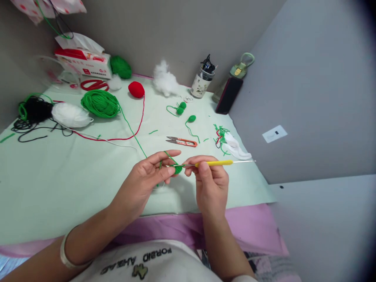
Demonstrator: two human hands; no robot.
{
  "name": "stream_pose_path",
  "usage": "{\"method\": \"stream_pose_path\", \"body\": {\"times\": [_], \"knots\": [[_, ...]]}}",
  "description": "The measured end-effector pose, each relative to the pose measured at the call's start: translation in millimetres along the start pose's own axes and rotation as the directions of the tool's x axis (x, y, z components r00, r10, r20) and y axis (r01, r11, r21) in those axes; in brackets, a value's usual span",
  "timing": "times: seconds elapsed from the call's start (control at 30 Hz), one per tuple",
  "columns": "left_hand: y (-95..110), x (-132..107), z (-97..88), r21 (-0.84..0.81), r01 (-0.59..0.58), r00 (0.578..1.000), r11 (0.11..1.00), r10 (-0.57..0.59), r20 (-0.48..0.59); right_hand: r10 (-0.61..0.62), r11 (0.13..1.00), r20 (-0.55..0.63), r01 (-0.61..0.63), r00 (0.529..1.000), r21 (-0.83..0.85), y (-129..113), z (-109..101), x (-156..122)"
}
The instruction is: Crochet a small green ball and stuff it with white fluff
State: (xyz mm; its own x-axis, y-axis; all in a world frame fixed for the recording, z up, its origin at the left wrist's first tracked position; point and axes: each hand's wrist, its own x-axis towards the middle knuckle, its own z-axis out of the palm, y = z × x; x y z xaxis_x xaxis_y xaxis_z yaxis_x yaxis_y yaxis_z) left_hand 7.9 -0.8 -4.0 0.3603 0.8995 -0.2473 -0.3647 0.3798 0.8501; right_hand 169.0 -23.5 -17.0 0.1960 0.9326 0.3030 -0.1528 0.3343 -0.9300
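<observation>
My left hand point(152, 170) pinches a small green crochet piece point(178, 169) between thumb and fingers, with green yarn looped over the raised index finger. In my right hand point(210, 178) is a crochet hook point(219, 163) with a yellow handle, held like a pencil; its metal tip reaches the top of the green piece. From the left hand the strand runs back to a ball of green yarn point(100, 103). Thread snips point(182, 141) with an orange handle lie just beyond the hands. Past them rest a small green crocheted ball point(192, 118) with a tail and a joined green pair point(181, 108).
Left on the table are white yarn point(72, 114), black yarn point(38, 109), red-handled scissors point(94, 85) and a tissue box point(85, 62). A red yarn ball point(136, 89), stuffing point(165, 79), pen jar point(201, 83), phone point(229, 95), bottle point(239, 70) and yarn scraps point(222, 135) stand or lie farther back and right.
</observation>
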Motion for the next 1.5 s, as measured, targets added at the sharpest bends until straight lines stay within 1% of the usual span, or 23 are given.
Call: {"method": "stream_pose_path", "body": {"times": [0.1, 0.2, 0.33, 0.4, 0.47, 0.53, 0.6, 0.63, 0.67, 0.7, 0.73, 0.8, 0.83, 0.87, 0.9, 0.97, 1.03, 1.1, 1.17, 1.23, 1.27, 1.4, 1.5], "knots": [[1, -2, -1.4, 0.032, -0.014, 1.000, 0.999, 0.014, -0.020, -0.030, 0.999, 0.003, 0.030, 1.000, -0.014, -1, 0, -1], [0, -2, -1.9, 0.078, -0.044, 0.998, 0.996, 0.048, -0.048, -0.123, 0.979, 0.005, 0.122, 0.992, -0.162, -6, 3, -4], [-1, -1, -1.8, 0.149, -0.089, 0.993, 0.985, 0.100, -0.067, -0.252, 0.912, 0.076, 0.263, 0.965, -0.313, -12, 3, -8], [-2, -1, -0.9, 0.189, -0.121, 0.988, 0.974, 0.137, -0.075, -0.322, 0.860, 0.140, 0.351, 0.936, -0.371, -11, 3, -9], [-3, -2, 0.8, 0.227, -0.157, 0.979, 0.961, 0.183, -0.095, -0.404, 0.753, 0.227, 0.463, 0.886, -0.468, -8, 2, -10], [-4, -2, 2.9, 0.214, -0.171, 0.975, 0.962, 0.196, -0.103, -0.485, 0.577, 0.310, 0.566, 0.818, -0.589, -1, 3, -12], [-4, -2, 4.2, 0.100, -0.106, 0.992, 0.989, 0.113, -0.063, -0.551, 0.407, 0.353, 0.613, 0.756, -0.677, 4, 3, -13], [-3, -1, 4.2, 0.019, -0.038, 0.999, 0.999, 0.039, -0.021, -0.574, 0.368, 0.357, 0.621, 0.737, -0.692, 6, 3, -14], [-2, 0, 3.8, -0.060, 0.037, 0.999, 0.997, -0.036, 0.021, -0.581, 0.382, 0.342, 0.618, 0.739, -0.687, 7, 3, -13], [0, 1, 2.9, -0.128, 0.104, 0.994, 0.986, -0.098, 0.056, -0.567, 0.450, 0.311, 0.603, 0.763, -0.659, 7, 3, -13], [1, 1, 1.8, -0.177, 0.148, 0.988, 0.973, -0.136, 0.074, -0.540, 0.550, 0.257, 0.567, 0.801, -0.613, 5, 3, -12], [4, 2, -0.2, -0.211, 0.161, 0.986, 0.964, -0.150, 0.067, -0.444, 0.769, 0.110, 0.441, 0.889, -0.463, 1, 2, -9], [5, 2, -0.8, -0.201, 0.149, 0.988, 0.968, -0.140, 0.060, -0.382, 0.852, 0.038, 0.368, 0.923, -0.372, 0, 3, -7], [6, 2, -0.8, -0.177, 0.140, 0.990, 0.974, -0.131, 0.060, -0.316, 0.909, -0.010, 0.300, 0.949, -0.289, -2, 3, -5], [6, 1, -0.4, -0.146, 0.134, 0.990, 0.980, -0.126, 0.062, -0.258, 0.943, -0.026, 0.246, 0.966, -0.224, -3, 4, -4], [5, 0, 1.3, -0.079, 0.104, 0.994, 0.991, -0.100, 0.046, -0.159, 0.973, 0.001, 0.157, 0.987, -0.170, -3, 5, -2], [3, -1, 3.0, -0.023, 0.052, 0.999, 0.998, -0.051, 0.015, -0.105, 0.978, 0.020, 0.107, 0.994, -0.178, -3, 6, -2], [2, -2, 3.9, 0.009, 0.015, 1.000, 1.000, -0.015, -0.003, -0.105, 0.975, 0.016, 0.106, 0.994, -0.196, -3, 6, -2], [1, -1, 4.2, -0.002, 0.017, 1.000, 1.000, -0.017, 0.010, -0.148, 0.966, 0.021, 0.149, 0.989, -0.209, -3, 5, -3], [1, 0, 4.0, -0.049, 0.046, 0.998, 0.998, -0.045, 0.034, -0.167, 0.968, 0.030, 0.170, 0.986, -0.183, -1, 4, -4], [2, 0, 3.7, -0.077, 0.071, 0.996, 0.994, -0.067, 0.052, -0.152, 0.977, 0.029, 0.155, 0.988, -0.145, 0, 3, -3], [5, 1, 1.1, -0.169, 0.209, 0.970, 0.963, -0.183, 0.157, -0.016, 0.999, -0.025, 0.017, 1.000, 0.049, 2, -4, 1], [5, 1, 0.1, -0.202, 0.242, 0.958, 0.949, -0.201, 0.205, 0.080, 0.988, -0.052, -0.072, 0.995, 0.135, 0, -7, 6]]}}
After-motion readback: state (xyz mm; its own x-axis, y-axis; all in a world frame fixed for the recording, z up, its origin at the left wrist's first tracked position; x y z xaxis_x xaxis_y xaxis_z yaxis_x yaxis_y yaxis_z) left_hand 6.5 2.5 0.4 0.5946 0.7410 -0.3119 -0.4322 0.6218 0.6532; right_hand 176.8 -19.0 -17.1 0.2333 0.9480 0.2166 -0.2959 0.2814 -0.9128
